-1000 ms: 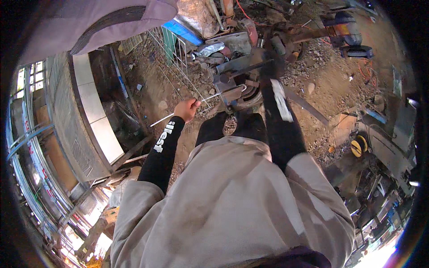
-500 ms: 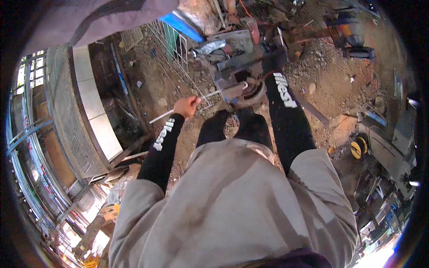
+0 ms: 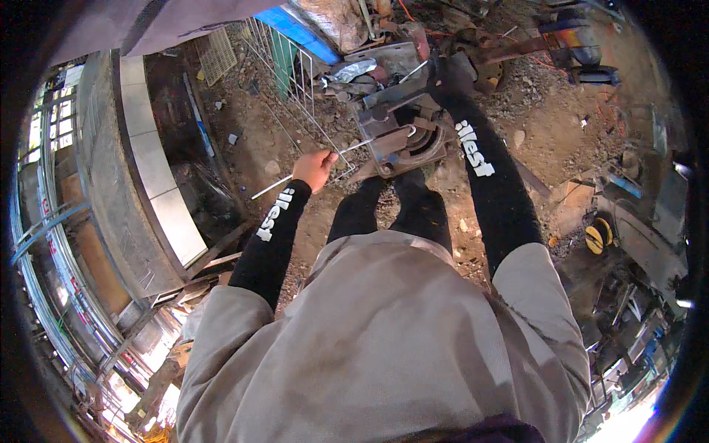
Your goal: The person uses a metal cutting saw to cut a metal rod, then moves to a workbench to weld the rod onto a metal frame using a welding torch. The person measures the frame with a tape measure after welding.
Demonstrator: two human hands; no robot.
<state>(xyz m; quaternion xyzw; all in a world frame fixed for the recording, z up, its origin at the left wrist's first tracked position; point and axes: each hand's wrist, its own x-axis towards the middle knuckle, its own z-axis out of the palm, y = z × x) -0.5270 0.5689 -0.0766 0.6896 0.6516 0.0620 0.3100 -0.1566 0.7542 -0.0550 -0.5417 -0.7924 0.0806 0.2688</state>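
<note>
My left hand (image 3: 314, 170) is closed around a thin, pale metal rod (image 3: 272, 187), left of a rusty metal machine base (image 3: 388, 148). The rod slopes up to the right, and its far end reaches the clamp-like part of that base. Curved and flat steel pieces (image 3: 427, 140) sit on the base, just beyond my knees. My right arm stretches forward past the base's right side. At its end my right hand (image 3: 450, 71) is a dark shape in shadow near the far edge of the base. Its fingers cannot be made out, nor whatever they may touch.
Left stands a long bench with a pale tiled strip (image 3: 177, 221). A white wire rack (image 3: 299, 77) and blue panel (image 3: 306, 33) lie ahead. A dark motor-like unit (image 3: 576, 48) stands far right. Yellow round objects (image 3: 595, 238) and scrap lie right. The ground is dirt and gravel.
My right hand has moved farther forward, uncovering more of the machine base. My left hand still grips the rod and has barely shifted. The whole view has tilted slightly.
</note>
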